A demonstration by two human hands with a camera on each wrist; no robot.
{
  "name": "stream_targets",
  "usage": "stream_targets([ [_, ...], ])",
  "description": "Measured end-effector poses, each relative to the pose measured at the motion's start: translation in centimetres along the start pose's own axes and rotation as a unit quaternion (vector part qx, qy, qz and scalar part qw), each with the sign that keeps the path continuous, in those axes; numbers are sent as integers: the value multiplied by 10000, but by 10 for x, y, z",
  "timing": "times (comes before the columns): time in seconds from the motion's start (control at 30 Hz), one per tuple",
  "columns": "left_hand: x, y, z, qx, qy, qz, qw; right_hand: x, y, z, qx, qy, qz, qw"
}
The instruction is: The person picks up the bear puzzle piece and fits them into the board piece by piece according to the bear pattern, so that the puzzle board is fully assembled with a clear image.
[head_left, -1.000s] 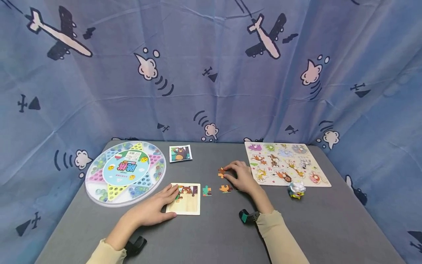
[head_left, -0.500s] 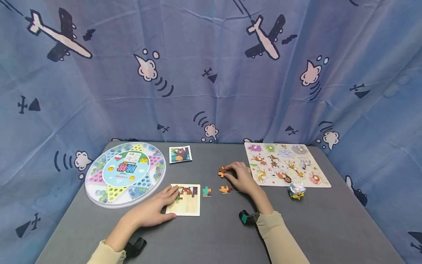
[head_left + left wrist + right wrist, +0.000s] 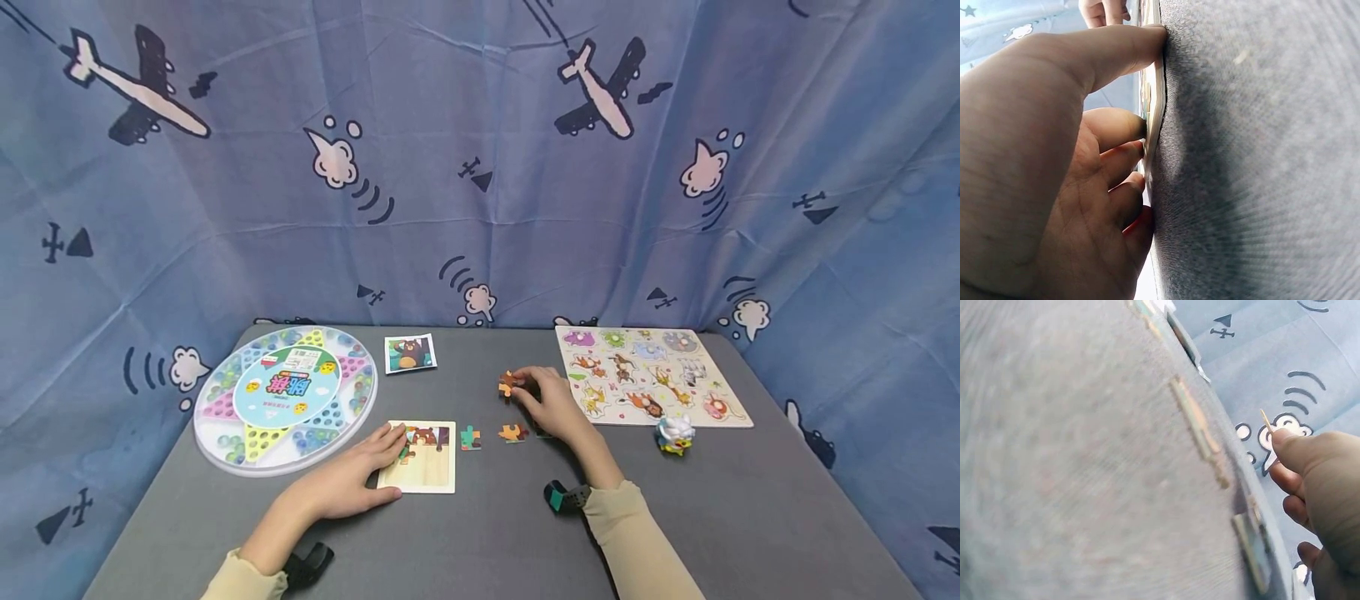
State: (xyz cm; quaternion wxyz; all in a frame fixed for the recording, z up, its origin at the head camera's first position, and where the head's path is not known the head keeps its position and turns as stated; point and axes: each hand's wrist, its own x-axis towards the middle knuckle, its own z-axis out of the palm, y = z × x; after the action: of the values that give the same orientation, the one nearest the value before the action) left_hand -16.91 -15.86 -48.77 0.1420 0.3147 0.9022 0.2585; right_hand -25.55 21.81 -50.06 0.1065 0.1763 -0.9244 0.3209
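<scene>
- Label: on the round game board (image 3: pixel 264 440), at ten o'clock from the puzzle tray (twelve being the curtain side), the disc label (image 3: pixel 273 408) bears two large characters, apparently 跳棋. A white sticker (image 3: pixel 302 359) sits on the same label; its print is too fine to read.
- Pictorial card: at twelve o'clock from the tray, the white-bordered card (image 3: pixel 410 353) shows a brown bear.
- Surface: a grey, woven-textured bench (image 3: pixel 465 533) carries all the objects.
- Room: a blue curtain (image 3: pixel 480 100) stands behind the bench, printed with airplanes (image 3: pixel 150 96) and puffs of cloud (image 3: pixel 335 164).
- Right hand (image 3: pixel 553 406): thumb and fingers pinch an orange-brown puzzle piece (image 3: pixel 507 384) at two o'clock from the tray; the right wrist view shows it edge-on, clear of the bench.
- Left hand (image 3: pixel 352 473): the thumb lies apart from the fingers, all resting at the left side of the puzzle tray (image 3: pixel 426 475). Bear pieces fill the tray's upper part; bare wood shows below.
- Remaining objects: toward three o'clock lie a green piece (image 3: pixel 470 437), an orange piece (image 3: pixel 513 432) and, farther out, a white-topped figurine (image 3: pixel 675 434). Between two and three o'clock lies the animal board (image 3: pixel 641 372).
</scene>
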Motion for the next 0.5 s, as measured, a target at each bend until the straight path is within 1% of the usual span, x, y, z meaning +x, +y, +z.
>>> stream_targets([
  [0.13,1,0,0,-20,-8,-8,10000,0,-2,-3,37,50,-72,10000],
  [0.3,2,0,0,1,-4,-5,10000,0,-6,-3,-85,54,-29,9999],
  [0.4,1,0,0,15,-4,-5,10000,0,-14,-3,-6,23,26,10000],
  [0.5,1,0,-1,-12,-13,-13,10000,1,-26,-2,191,-9,93,9998],
])
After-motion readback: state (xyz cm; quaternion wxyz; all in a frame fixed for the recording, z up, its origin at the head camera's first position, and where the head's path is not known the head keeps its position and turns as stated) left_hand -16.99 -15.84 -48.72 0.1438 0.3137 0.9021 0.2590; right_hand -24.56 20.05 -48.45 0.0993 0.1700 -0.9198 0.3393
